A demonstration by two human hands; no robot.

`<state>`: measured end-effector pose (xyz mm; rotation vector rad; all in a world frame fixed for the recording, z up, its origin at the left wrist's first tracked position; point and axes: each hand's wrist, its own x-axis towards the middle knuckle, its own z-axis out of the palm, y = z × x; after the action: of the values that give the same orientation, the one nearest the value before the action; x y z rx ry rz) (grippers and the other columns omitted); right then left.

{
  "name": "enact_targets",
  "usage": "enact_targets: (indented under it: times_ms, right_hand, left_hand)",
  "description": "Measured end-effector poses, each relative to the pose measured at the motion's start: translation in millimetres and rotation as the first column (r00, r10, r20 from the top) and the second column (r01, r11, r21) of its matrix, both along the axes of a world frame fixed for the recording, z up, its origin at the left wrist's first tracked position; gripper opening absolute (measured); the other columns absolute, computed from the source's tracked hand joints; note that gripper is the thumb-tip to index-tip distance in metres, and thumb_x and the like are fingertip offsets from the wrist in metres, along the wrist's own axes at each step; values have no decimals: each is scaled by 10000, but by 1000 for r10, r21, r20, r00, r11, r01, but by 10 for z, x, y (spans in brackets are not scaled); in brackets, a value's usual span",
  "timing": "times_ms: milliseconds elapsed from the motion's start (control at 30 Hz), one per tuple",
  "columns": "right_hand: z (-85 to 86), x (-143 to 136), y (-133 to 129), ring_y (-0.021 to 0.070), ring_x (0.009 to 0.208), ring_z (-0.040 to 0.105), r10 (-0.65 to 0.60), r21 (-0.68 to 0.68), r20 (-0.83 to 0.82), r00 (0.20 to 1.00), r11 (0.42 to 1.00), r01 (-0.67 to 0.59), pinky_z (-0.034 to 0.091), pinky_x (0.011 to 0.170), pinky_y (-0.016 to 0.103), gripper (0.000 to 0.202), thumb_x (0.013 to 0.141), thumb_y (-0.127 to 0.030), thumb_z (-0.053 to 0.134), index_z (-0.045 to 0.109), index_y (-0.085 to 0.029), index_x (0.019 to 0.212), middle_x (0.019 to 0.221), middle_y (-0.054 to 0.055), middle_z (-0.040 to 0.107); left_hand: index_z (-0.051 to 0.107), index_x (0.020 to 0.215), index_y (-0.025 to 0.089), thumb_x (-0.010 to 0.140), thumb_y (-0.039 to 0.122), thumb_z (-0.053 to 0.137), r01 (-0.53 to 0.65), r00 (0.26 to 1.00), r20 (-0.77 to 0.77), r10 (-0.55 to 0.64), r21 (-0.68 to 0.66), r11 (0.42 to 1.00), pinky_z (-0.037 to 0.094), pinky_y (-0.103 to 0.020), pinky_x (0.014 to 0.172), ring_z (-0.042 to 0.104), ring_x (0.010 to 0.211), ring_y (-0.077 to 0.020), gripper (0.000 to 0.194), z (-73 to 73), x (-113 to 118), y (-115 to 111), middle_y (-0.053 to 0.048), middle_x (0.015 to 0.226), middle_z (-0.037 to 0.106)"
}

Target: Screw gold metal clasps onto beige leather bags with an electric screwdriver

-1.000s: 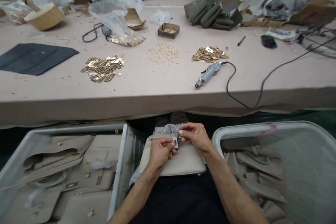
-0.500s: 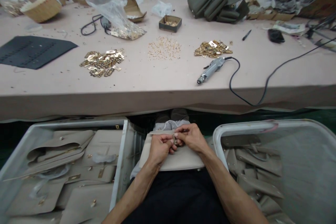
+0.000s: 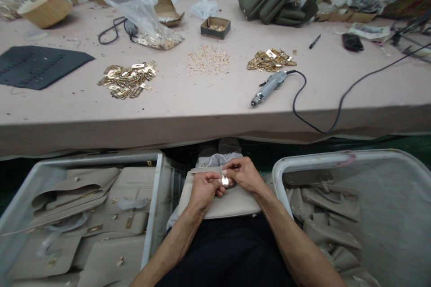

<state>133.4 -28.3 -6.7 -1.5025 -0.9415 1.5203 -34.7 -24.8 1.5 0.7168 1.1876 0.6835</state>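
A beige handbag piece (image 3: 232,204) lies flat across my lap. Above its far part, my left hand (image 3: 205,188) and my right hand (image 3: 244,174) come together with fingers pinched on a small shiny metal plate (image 3: 225,181). The plate catches the light and looks like the gold rectangular fittings on the table. The left thumb and fingers grip its left side; the right thumb and fingers are at its upper right. Whether the plate is joined to the bag cannot be made out.
On the table lie two piles of gold plates (image 3: 126,80) (image 3: 271,60), scattered tiny screws (image 3: 208,60) and a corded electric screwdriver (image 3: 269,87). Crates of beige bag pieces stand at my left (image 3: 158,197) and right (image 3: 278,184). Dark green bags (image 3: 256,2) sit at the back.
The metal plate has tilted and now shines brightly between my fingers. Both hands stay almost in place over the bag. The whole view has shifted slightly.
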Motion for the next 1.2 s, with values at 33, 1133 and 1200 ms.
enact_targets:
  times_ms: [33, 1133, 1200]
  right_hand:
    - [-6, 3, 3, 172, 493, 582, 5, 6, 5, 1000, 1000, -5, 471, 472, 274, 145, 693, -307, 800, 792, -192, 781, 614, 38, 675]
    - [208, 38, -277, 203, 865, 651, 56, 446, 554, 831, 822, -353, 520, 800, 332, 163, 889, -63, 659, 772, -180, 887, 946, 69, 683]
    - [221, 45, -304, 220, 941, 651, 112, 435, 599, 793, 786, -440, 531, 846, 341, 158, 866, -85, 710, 766, -193, 967, 1045, 74, 685]
  left_hand:
    - [729, 755, 59, 586, 176, 732, -2, 1000, -5, 2, -5, 1000, 437, -201, 402, 556, 385, -119, 206, 5, 3, 1, -72, 497, 680]
    - [689, 588, 97, 495, 199, 722, -212, 977, -58, 207, -88, 973, 395, -199, 339, 508, 349, -111, 141, 31, 203, -52, -48, 461, 628]
    - [665, 603, 119, 498, 196, 722, -233, 972, -49, 230, -83, 969, 393, -196, 344, 511, 356, -110, 142, 30, 189, -51, -37, 466, 630]
